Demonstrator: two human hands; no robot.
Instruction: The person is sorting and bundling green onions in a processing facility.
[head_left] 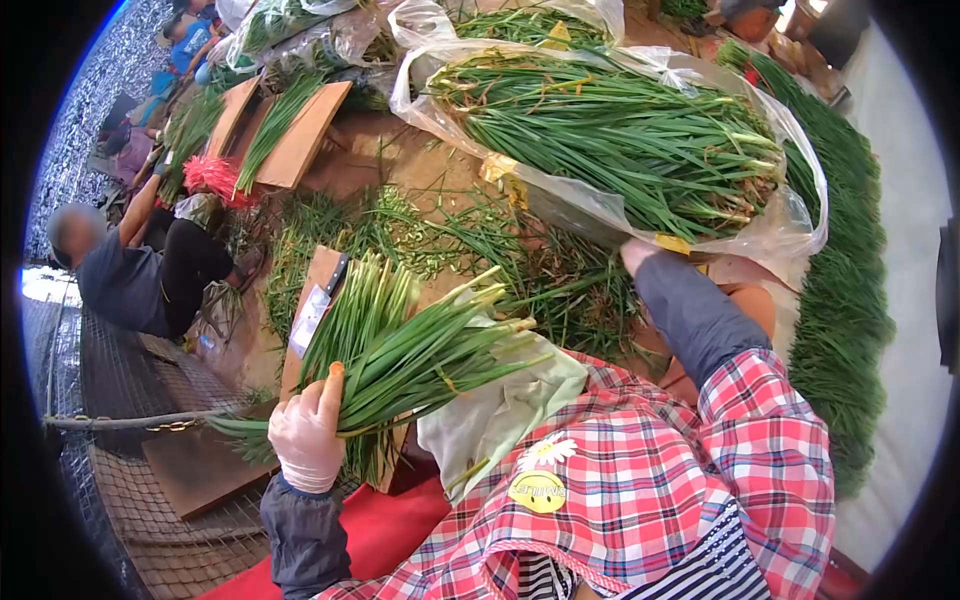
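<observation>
My left hand (pixel 305 432), in a white glove, is closed around the stalk end of a thick bunch of long green leaves (pixel 400 350). The bunch lies over a wooden cutting board (pixel 322 265), and a cleaver (pixel 316 306) rests on the board beside it. My right arm, in a dark sleeve, stretches out to a big clear plastic bag of the same greens (pixel 620 135). Only the wrist end of my right hand (pixel 634 254) shows at the bag's lower edge. Its fingers are hidden.
Loose green trimmings (pixel 480 240) litter the ground ahead. A long heap of greens (pixel 845 280) runs along the right. Another person (pixel 135 275) sits at the left near more boards (pixel 300 140) and a red bundle (pixel 210 175). A chain (pixel 170 425) crosses the lower left.
</observation>
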